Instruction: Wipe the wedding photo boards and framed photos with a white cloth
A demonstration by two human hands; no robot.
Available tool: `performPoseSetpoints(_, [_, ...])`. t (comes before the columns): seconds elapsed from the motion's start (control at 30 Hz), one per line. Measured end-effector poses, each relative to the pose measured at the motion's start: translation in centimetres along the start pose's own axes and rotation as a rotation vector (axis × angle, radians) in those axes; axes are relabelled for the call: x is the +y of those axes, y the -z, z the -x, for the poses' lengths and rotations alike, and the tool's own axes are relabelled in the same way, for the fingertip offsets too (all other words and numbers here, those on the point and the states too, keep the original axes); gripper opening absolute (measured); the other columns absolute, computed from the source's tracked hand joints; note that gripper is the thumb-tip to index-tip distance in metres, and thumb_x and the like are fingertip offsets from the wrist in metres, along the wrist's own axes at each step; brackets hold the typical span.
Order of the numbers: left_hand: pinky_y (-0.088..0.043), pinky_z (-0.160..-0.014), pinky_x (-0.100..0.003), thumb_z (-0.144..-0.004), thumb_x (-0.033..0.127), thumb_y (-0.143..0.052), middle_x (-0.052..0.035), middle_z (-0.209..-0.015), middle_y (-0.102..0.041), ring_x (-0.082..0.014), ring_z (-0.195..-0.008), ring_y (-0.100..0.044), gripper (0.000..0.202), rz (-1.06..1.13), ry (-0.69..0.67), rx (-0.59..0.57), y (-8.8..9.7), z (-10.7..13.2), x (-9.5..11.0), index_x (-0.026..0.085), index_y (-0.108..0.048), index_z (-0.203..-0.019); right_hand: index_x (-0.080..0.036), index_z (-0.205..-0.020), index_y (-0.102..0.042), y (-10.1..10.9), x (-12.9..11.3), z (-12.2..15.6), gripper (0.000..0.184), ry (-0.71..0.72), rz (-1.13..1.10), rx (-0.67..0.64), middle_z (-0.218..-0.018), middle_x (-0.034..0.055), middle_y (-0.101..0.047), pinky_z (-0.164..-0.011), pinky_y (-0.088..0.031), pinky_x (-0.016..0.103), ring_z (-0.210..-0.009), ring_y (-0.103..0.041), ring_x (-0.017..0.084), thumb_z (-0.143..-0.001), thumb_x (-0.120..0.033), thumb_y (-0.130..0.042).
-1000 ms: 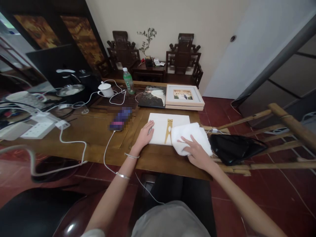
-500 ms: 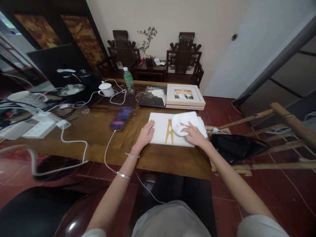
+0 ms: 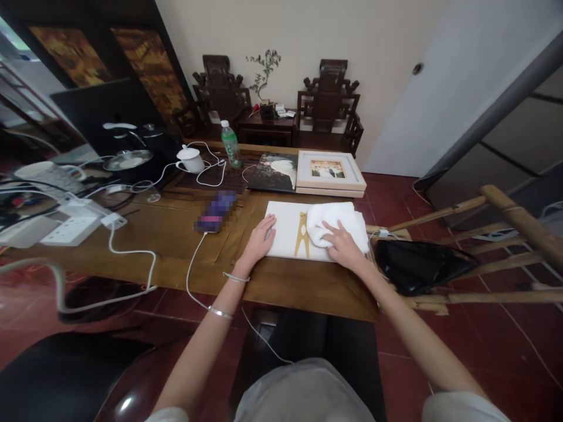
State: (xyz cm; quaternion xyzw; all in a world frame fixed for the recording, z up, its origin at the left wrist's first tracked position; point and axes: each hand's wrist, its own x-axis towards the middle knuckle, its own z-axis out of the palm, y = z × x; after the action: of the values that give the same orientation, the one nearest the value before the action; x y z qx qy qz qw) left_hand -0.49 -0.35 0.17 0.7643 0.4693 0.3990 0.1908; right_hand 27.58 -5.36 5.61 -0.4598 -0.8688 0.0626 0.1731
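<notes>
A flat white canvas [image 3: 281, 240] with a gold clothespin-like shape [image 3: 302, 237] on its face lies near the front edge of the wooden table. My left hand [image 3: 259, 237] rests along the canvas's left edge, fingers stretched out and holding nothing. On the right half of the canvas sits a bunched white towel [image 3: 345, 217]. My right hand [image 3: 345, 246] presses into the towel's near side and grips it, its fingers partly sunk in the folds. The towel hides the right part of the canvas.
Behind the canvas lie a framed picture [image 3: 332, 170] and a dark picture with a white bird [image 3: 275, 171]. To the left are a phone [image 3: 215, 214] on a cable, a green-labelled bottle [image 3: 231, 145], a lidded white cup [image 3: 190, 160] and a power strip [image 3: 73, 230].
My right hand and the towel have shifted slightly towards me over the canvas. My left hand stays in place on the canvas's edge.
</notes>
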Motion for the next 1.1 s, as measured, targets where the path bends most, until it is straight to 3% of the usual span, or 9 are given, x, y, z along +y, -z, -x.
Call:
performPoseSetpoints(0.27, [-0.033,-0.114,-0.047,-0.089,0.025,-0.045,-0.0134,-0.137,-0.056,-0.0258,-0.133,-0.047,0.038,0.000,0.001,0.004,0.2,0.1,0.1,0.013,-0.062,-0.121,-0.020,-0.090,-0.066,0.1,-2.1,3.4,0.048,0.091,-0.048,0.017,-0.137,0.0090,-0.056,-0.114,-0.019,0.065,-0.137,-0.039,0.028,-0.057,0.003,-0.041])
performPoseSetpoints(0.77, [-0.034,-0.114,-0.046,-0.089,0.025,-0.045,-0.0131,-0.136,-0.057,-0.0255,-0.132,-0.047,0.038,-0.012,0.000,0.001,0.3,0.0,0.0,0.013,-0.062,-0.121,-0.017,-0.101,-0.068,0.0,2.5,-2.6,0.047,-0.001,0.022,0.003,-0.138,0.0135,-0.054,-0.114,-0.021,0.060,-0.133,-0.044,0.029,-0.065,0.000,-0.043])
performPoseSetpoints(0.9, [-0.034,-0.114,-0.046,-0.089,0.025,-0.045,-0.0116,-0.135,-0.058,-0.0247,-0.132,-0.047,0.037,-0.007,-0.002,0.009,0.1,0.0,0.1,0.015,-0.062,-0.121,-0.017,-0.105,-0.067,-0.4,2.2,-2.4,0.051,0.011,0.022,0.024,-0.138,0.0141,-0.055,-0.114,-0.018,0.062,-0.137,-0.038,0.028,-0.064,0.001,-0.042])
performPoseSetpoints(1.1, [-0.034,-0.114,-0.046,-0.090,0.026,-0.045,-0.0110,-0.135,-0.058,-0.0245,-0.132,-0.048,0.037,-0.004,0.000,0.019,-0.1,0.0,0.0,0.015,-0.062,-0.120,-0.018,-0.097,-0.068,-0.6,0.0,-0.4,0.048,-0.008,0.011,0.032,-0.138,0.0134,-0.055,-0.112,-0.018,0.067,-0.137,-0.037,0.032,-0.061,0.002,-0.043])
